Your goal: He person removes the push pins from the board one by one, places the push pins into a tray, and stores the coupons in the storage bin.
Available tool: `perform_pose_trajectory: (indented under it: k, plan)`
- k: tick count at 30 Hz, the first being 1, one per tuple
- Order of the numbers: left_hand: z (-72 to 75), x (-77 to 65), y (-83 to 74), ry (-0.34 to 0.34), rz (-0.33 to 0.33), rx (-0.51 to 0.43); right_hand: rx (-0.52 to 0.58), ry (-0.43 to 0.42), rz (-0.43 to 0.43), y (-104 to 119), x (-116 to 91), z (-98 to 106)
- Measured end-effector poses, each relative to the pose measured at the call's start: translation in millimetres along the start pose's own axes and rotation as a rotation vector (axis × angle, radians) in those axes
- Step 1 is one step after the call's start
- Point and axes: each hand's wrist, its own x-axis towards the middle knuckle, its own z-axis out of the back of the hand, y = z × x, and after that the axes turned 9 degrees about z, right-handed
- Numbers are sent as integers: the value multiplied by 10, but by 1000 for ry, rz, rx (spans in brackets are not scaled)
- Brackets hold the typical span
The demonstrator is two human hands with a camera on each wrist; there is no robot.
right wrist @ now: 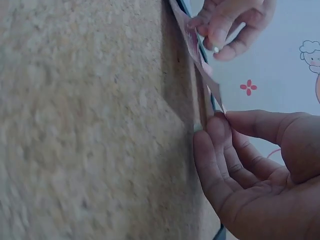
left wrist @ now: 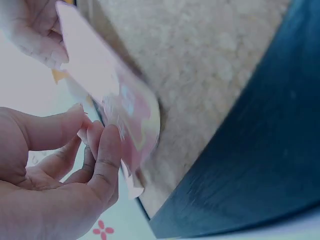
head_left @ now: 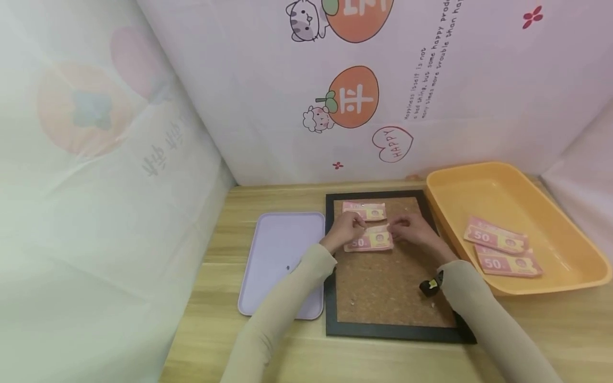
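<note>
A pink and yellow paper coupon (head_left: 367, 243) marked 50 lies over the upper part of a black-framed cork board (head_left: 383, 290). My right hand (head_left: 413, 230) pinches its right edge between thumb and fingers; the right wrist view has that edge raised off the cork. Above the coupon's upper left part, my left hand (head_left: 348, 230) pinches a small pin (left wrist: 86, 113) between thumb and fingertips. Only the thin tip shows in the left wrist view, the rest hidden by the fingers. Just above, another such coupon (head_left: 374, 213) is on the board, with a small pin head (head_left: 362, 205) at its top edge.
Right of the board stands a yellow-orange tray (head_left: 555, 218) with two similar coupons (head_left: 508, 263) in it. A flat lilac tray (head_left: 282, 255) lies to the left. Small pale bits (head_left: 353, 303) sit low on the cork. Printed cloth (head_left: 268, 133) hangs behind the wooden table (head_left: 215, 287).
</note>
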Motion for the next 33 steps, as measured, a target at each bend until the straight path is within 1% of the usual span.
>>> perform_pose_trajectory:
  k: [3,6,9,13,15,18,24,26,30,33]
  plan:
    - [64,-53,13,-27,-8,3,15,1,-1,8,-56,46]
    - [133,-88,40,-46,8,2,38,-14,-13,38,-91,97]
    - [203,-118,79,-57,18,-18,8,-19,-12,74,-118,184]
    - [275,-157,149,-79,15,-15,-9,-19,4,117,-155,339]
    - [300,-175,186,-81,12,-11,14,-25,17,139,-185,429]
    - [338,-196,235,-79,11,-8,20,-31,28,175,-246,586]
    - [442,-263,357,-87,56,1,-65,-43,-5,202,-373,903]
    - [476,-279,406,-88,69,2,-80,-55,-15,193,-407,983]
    - [524,-297,492,-98,79,9,-66,-76,-13,150,-452,1098]
    - [559,-311,546,-110,70,11,-61,-86,-16,121,-479,1158]
